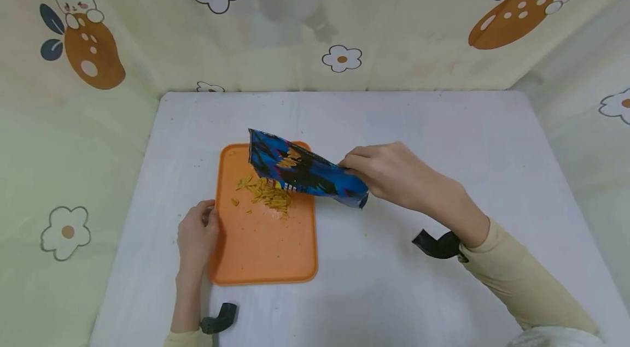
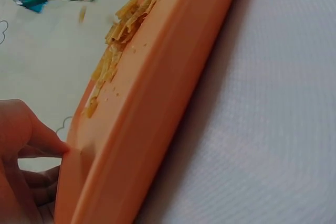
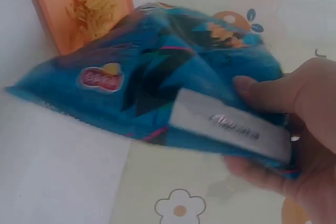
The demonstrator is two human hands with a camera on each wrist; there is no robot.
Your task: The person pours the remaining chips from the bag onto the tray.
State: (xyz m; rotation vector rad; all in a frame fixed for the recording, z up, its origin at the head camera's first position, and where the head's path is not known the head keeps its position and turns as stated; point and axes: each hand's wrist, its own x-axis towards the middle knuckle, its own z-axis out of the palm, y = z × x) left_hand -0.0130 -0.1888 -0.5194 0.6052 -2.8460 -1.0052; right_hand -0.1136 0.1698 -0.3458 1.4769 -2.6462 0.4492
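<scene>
My right hand (image 1: 406, 175) grips a blue snack bag (image 1: 315, 172) by one end and holds it tilted above an orange tray (image 1: 266, 248). In the right wrist view the thumb lies on the bag's near face, with fingers beneath. Yellow chip pieces (image 1: 268, 194) are heaped on the tray under the bag's left end. One loose piece (image 2: 82, 14) hangs in mid-air below the bag in the left wrist view. At the tray's left edge my left hand (image 1: 198, 235) pinches the rim with curled fingers; part of its grip is hidden.
The tray sits on a white table (image 1: 418, 292), left of its middle. A few crumbs are scattered on the tray and tabletop. A pale curtain (image 1: 275, 35) with rabbits and flowers hangs behind and at both sides. Black camera mounts (image 1: 438, 244) stick out from both wrists.
</scene>
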